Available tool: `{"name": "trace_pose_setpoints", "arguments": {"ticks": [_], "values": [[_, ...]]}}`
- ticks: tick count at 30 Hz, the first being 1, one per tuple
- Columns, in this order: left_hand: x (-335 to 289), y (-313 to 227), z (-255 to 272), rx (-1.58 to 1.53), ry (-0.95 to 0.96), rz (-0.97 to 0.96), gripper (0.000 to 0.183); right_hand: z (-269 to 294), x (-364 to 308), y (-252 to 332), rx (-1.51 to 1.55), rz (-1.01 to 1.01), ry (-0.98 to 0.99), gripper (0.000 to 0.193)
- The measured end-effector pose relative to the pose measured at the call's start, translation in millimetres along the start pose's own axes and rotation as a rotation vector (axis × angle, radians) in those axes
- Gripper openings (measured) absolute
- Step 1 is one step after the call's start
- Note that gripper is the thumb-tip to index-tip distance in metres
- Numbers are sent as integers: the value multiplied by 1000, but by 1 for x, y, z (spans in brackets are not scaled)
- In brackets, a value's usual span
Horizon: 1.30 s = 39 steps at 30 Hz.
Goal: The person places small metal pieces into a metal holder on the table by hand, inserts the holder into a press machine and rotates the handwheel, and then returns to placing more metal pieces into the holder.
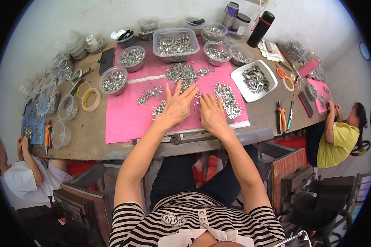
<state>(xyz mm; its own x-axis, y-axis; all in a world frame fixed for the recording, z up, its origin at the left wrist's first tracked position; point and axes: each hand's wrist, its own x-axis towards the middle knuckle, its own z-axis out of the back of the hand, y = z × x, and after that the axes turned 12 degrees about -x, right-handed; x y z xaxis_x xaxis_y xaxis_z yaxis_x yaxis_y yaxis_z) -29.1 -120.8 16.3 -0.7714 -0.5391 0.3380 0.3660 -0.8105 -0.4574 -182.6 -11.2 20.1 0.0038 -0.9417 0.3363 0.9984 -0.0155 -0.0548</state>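
Note:
Both my hands rest low over a pink mat (123,119) strewn with small silvery metal pieces. My left hand (177,105) has its fingers spread, the tips at the near edge of a central heap of metal pieces (181,73). Beside it, my right hand (212,113) lies with fingers stretched out, next to a pile of shiny metal pieces (230,102). Smaller clusters lie left of my left hand (149,95). Neither hand visibly grips anything; what lies under the palms is hidden.
Tubs of metal pieces (131,57) ring the mat's far side, with a rectangular container (175,44) in the middle. A white tray (240,88) stands right, near orange-handled pliers (280,117). Tape rolls (90,99) lie left. A metal slide bar (191,136) runs along the near edge. Two people sit at either side.

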Motion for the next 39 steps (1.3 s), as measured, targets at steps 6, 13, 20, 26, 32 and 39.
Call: {"name": "trace_pose_setpoints", "arguments": {"ticks": [6, 13, 20, 26, 32, 39], "values": [[-12, -11, 9, -3, 123, -21, 59, 22, -24, 7, 203, 129, 83, 39], [-63, -30, 31, -113, 172, -38, 48, 46, -40, -8, 361, 198, 179, 35], [-57, -32, 25, -342, -177, 53, 19, 32, -31, -11, 475, -12, -155, 13], [-42, -31, 7, -157, -279, 35, 10, 20, -28, -1, 352, -36, -143, 8], [-37, -33, -3, -112, -233, 84, 13, 6, -15, 6, 281, -40, -172, 11], [-36, -27, -5, -83, -295, 64, 7, 11, -16, -1, 270, -37, -138, 8]]}}
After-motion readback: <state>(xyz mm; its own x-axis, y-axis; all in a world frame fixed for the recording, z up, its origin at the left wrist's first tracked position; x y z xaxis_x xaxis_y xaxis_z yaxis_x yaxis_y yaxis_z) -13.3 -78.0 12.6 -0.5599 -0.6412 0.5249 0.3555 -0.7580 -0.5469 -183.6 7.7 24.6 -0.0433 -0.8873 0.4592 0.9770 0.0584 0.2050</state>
